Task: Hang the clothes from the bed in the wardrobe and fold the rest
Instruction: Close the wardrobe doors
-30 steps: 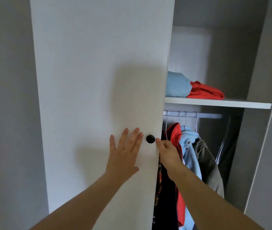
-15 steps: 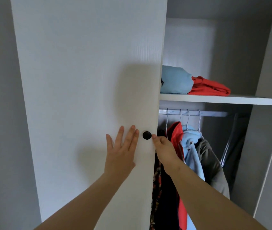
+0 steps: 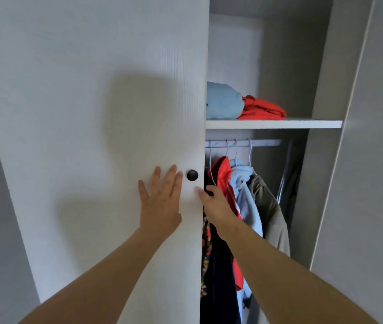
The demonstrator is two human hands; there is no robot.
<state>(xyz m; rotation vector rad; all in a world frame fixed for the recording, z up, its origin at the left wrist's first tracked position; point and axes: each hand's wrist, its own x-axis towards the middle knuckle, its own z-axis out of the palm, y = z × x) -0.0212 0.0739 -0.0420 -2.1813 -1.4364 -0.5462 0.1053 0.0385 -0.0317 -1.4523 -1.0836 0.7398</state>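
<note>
A wardrobe door [image 3: 92,113] is handled by two bare hands. The left hand [image 3: 160,202] is laid flat on its face with fingers spread, the black knob [image 3: 192,175] at its 1 o'clock, apparently to steady the panel. The right hand [image 3: 216,204], at the knob's 5 o'clock, is pinched round the door's free edge. Hung clothes [image 3: 244,195] are seen on the rail [image 3: 265,143]. Folded clothes [image 3: 227,101] lie on the shelf [image 3: 279,124] at their 12 o'clock, so the task is judged nearly done.

One head-worn wide-angle view, facing forward at the wardrobe door [image 3: 87,90], close up, open compartment [image 3: 279,54] at right
</note>
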